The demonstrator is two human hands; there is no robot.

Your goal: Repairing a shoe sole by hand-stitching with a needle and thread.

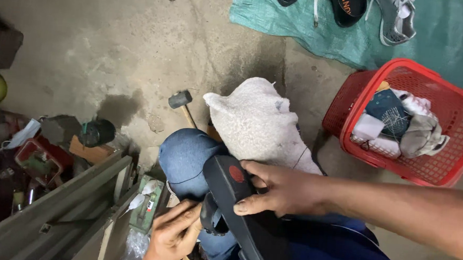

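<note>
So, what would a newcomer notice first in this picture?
First, the two hands at the bottom centre: the right hand presses a black sandal against the knee, and the left hand works at its strap. Next, the red basket of clothes at the right, and the white cloth bundle in the middle.

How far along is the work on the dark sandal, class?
Done: nothing can be told; no finished repair shows. In hand: the right hand presses the dark sandal on the knee while the left hand works at its strap. Left: footwear on the green sheet lies untouched; the hammer lies unused.
</note>
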